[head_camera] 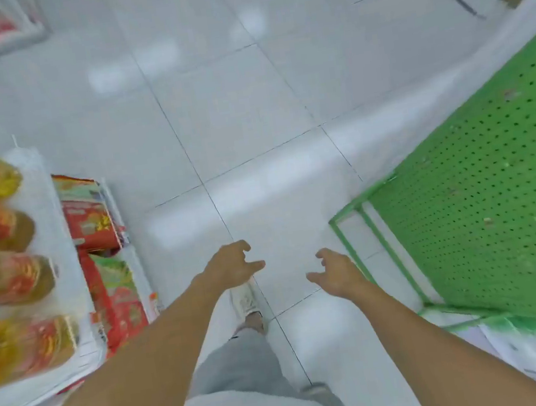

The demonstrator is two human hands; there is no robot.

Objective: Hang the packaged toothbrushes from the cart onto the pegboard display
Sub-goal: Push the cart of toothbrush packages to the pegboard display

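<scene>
- Both of my bare forearms reach forward and down from the bottom of the view, out over the pale grey tiled floor [246,103].
- Left hand [234,265] hangs palm down at the end of a straight arm; its fingers [256,265] are loosely curled and released, grasping nothing.
- Right hand [335,274] sits at about the same height, well apart from the left, with the thumb spread toward the middle; its fingers are loosely bent and released too, with nothing in them.
- Below my left hand I see my white sneaker [245,299] on the tiles, with my light grey trouser leg [236,363] above it.
- At my right stands the green perforated metal pegboard display [496,189] on its green tube frame, near my right hand but not touching it.
- At my left runs a white wire shelf [37,199] carrying yellow bottles with red labels [4,278], and below them red and green packets [99,225].
- Packaged toothbrushes and the cart do not show in this view, so I cannot tell where they are.
- Everything is blurred.
</scene>
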